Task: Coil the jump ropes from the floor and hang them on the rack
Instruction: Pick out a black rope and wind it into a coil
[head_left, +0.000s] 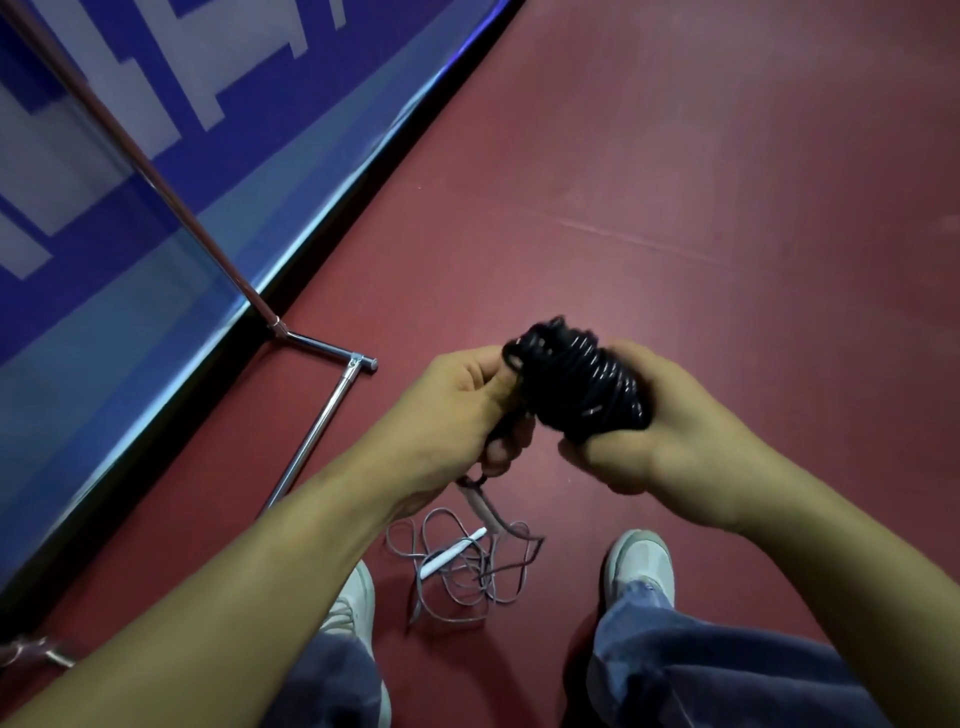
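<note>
Clearly the black rope (582, 384) is nearly wound: a tight bundle sits in the right hand (670, 431), fingers curled round it, while the left hand (457, 410) pinches the loose tail just beside it, its end hanging below. The rack (317, 431) stands off to the left, so the left hand is nearer to it. A second, grey rope (462, 566) lies tangled on the floor (675, 208) between the shoes, beneath both hands

My white mesh sneakers (641, 564) and loose blue denim jeans (701, 670) are on the dark red sports floor (675, 208), near a glossy blue banner with white lettering (171, 171).
</note>
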